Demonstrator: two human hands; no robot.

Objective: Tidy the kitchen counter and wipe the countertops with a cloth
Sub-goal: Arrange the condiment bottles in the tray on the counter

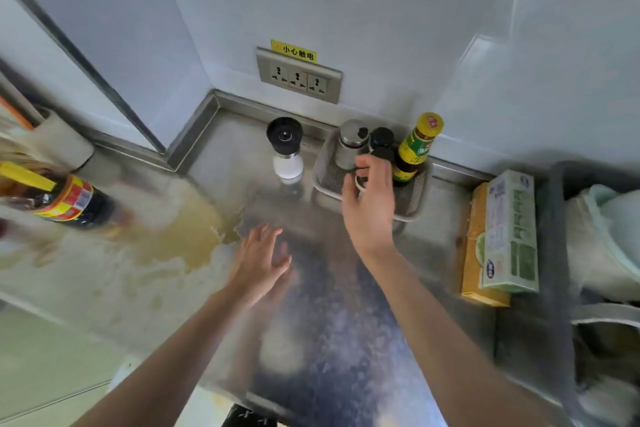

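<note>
A single head-worn camera is looking steeply down and forward from close above a steel counter [214,156], facing the corner where the wall with the socket panel [298,75] meets it. The wide lens is bending the edges, and both forearms are entering from the bottom.

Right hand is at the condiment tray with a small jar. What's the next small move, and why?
Probably set the small jar down in the tray and let go. The right hand pinches it just inside the tray's front, beside the steel shaker. The grinder and the yellowish spill still wait.
</note>
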